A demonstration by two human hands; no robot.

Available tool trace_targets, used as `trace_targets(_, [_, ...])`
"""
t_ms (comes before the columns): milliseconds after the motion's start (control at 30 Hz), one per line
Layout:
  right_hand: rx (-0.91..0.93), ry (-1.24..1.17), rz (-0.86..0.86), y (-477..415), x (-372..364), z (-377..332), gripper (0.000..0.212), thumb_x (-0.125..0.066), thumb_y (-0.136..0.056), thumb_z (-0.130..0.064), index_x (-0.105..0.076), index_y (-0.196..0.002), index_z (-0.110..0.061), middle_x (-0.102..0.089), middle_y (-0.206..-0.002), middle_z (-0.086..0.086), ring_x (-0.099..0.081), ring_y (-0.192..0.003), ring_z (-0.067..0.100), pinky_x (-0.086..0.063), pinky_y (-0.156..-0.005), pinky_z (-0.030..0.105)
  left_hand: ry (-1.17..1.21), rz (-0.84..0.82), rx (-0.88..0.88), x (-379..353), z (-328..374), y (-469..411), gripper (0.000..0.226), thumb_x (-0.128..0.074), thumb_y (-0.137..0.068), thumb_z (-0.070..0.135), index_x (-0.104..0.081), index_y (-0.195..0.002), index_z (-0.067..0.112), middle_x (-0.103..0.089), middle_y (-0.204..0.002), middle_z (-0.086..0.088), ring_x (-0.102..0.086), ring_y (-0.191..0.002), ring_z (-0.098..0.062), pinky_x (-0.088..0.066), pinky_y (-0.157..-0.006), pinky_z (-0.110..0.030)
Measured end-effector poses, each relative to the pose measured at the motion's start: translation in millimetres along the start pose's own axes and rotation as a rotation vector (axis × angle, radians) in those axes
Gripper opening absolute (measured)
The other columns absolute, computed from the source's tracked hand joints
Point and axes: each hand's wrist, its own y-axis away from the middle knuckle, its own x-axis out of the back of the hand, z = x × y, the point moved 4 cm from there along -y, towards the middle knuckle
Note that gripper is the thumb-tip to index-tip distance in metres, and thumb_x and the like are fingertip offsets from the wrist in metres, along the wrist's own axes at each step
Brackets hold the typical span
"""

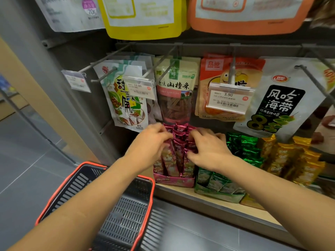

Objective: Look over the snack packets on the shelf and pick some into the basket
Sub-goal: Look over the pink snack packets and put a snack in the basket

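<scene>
- Left hand (pixel 152 140): fingers are curled over the tops of the magenta packets (pixel 179 142), and one packet near the left of the row appears to be pinched.
- Right hand (pixel 210 149): fingers are bent down over the same row from the right, with the thumb laid against a packet front; a packet seems to be gripped, though which one cannot be told.
- Magenta packets: stood upright in tight rows inside a pink box (pixel 174 180), between the two hands.
- Pink box: set at the left end of the shelf (pixel 213 201), close to its front lip.
- Green packets (pixel 243 147): ranked in a green box just beside the pink one, to the right; not touched.
- Gold packets (pixel 290 156): stacked further right, well apart from both hands.
- Hung packs (pixel 174 91): carried on pegs above the shelf, with a price tag (pixel 230 98) clipped in front of one.
- Basket (pixel 54 196): black with a red rim, held below and left of the pink box, under the left forearm; no packet is seen in the part that shows.
- Step in hand: the magenta row is judged to be under sorting, with a pick just begun.
- Next move: a packet would need to be drawn straight up out of the tight row, with its neighbours held down, then carried down and left over the basket rim and let go.
</scene>
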Motion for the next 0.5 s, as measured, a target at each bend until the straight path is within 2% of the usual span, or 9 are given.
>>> trace_targets(100, [0.077,-0.099,-0.046,3,17,-11,0.065,-0.059,-0.081,-0.051,-0.035,-0.139,-0.031,-0.031,-0.15,-0.004,-0.027,-0.138,0.019,-0.024,-0.107,0.05,0.097,0.14,-0.028,46,7,4,0.027,-0.064,-0.09,0.015,-0.067,-0.117,0.014,-0.066,-0.114,-0.006,-0.063,-0.104,-0.027,-0.052,-0.087,-0.039])
trace_targets(167, [0.119,-0.324,-0.245,9,29,-24,0.075,-0.065,-0.082,-0.053,-0.029,-0.145,-0.032,-0.03,-0.154,-0.006,-0.03,-0.138,0.015,-0.028,-0.108,0.042,0.168,0.193,-0.003,72,12,10,0.025,-0.065,-0.09,0.019,-0.067,-0.115,0.016,-0.069,-0.106,-0.001,-0.064,-0.099,-0.022,-0.052,-0.085,-0.038])
trace_targets(233, [0.12,-0.658,-0.472,23,40,-40,0.077,-0.07,-0.081,-0.052,-0.031,-0.145,-0.033,-0.041,-0.148,-0.007,-0.043,-0.129,0.008,-0.034,-0.107,0.028,0.299,0.277,0.102,93,14,18,0.023,-0.067,-0.089,0.025,-0.07,-0.111,0.019,-0.07,-0.098,0.007,-0.065,-0.092,-0.011,-0.052,-0.082,-0.033])
trace_targets(300, [0.164,-0.855,-0.583,42,52,-58,0.06,-0.066,-0.084,-0.049,-0.042,-0.137,-0.034,-0.057,-0.133,-0.006,-0.056,-0.116,0.006,-0.044,-0.102,0.025,0.522,0.374,0.28,109,15,31,0.013,-0.073,-0.084,0.029,-0.075,-0.097,0.029,-0.072,-0.084,0.015,-0.067,-0.079,-0.006,-0.055,-0.073,-0.031])
trace_targets(367, [0.229,-0.984,-0.593,66,63,-78,0.03,-0.059,-0.091,-0.041,-0.053,-0.118,-0.03,-0.069,-0.108,0.001,-0.065,-0.095,0.01,-0.052,-0.088,0.023,0.884,0.457,0.463,121,22,48,0.002,-0.077,-0.079,0.031,-0.077,-0.08,0.033,-0.074,-0.075,0.007,-0.069,-0.069,-0.01,-0.057,-0.063,-0.031])
trace_targets(400, [0.229,-1.068,-0.591,79,67,-87,0.02,-0.058,-0.093,-0.037,-0.054,-0.109,-0.027,-0.069,-0.092,0.003,-0.066,-0.081,0.012,-0.054,-0.079,0.025,1.061,0.486,0.545,123,26,57,0.004,-0.078,-0.076,0.034,-0.078,-0.075,0.03,-0.075,-0.074,0.002,-0.07,-0.069,-0.013,-0.056,-0.06,-0.03])
trace_targets(467, [0.196,-1.194,-0.591,103,75,-98,0.021,-0.059,-0.091,-0.039,-0.052,-0.103,-0.023,-0.065,-0.071,0.001,-0.062,-0.059,0.015,-0.054,-0.063,0.028,1.359,0.517,0.704,120,35,72,0.017,-0.076,-0.076,0.038,-0.079,-0.072,0.021,-0.074,-0.075,-0.003,-0.07,-0.069,-0.013,-0.055,-0.059,-0.027])
trace_targets(500, [0.177,-1.206,-0.573,112,79,-100,0.026,-0.06,-0.089,-0.042,-0.053,-0.105,-0.023,-0.064,-0.067,0.0,-0.06,-0.054,0.016,-0.053,-0.058,0.029,1.469,0.524,0.777,116,39,77,0.018,-0.075,-0.078,0.035,-0.079,-0.071,0.019,-0.074,-0.075,-0.003,-0.068,-0.069,-0.012,-0.056,-0.062,-0.028])
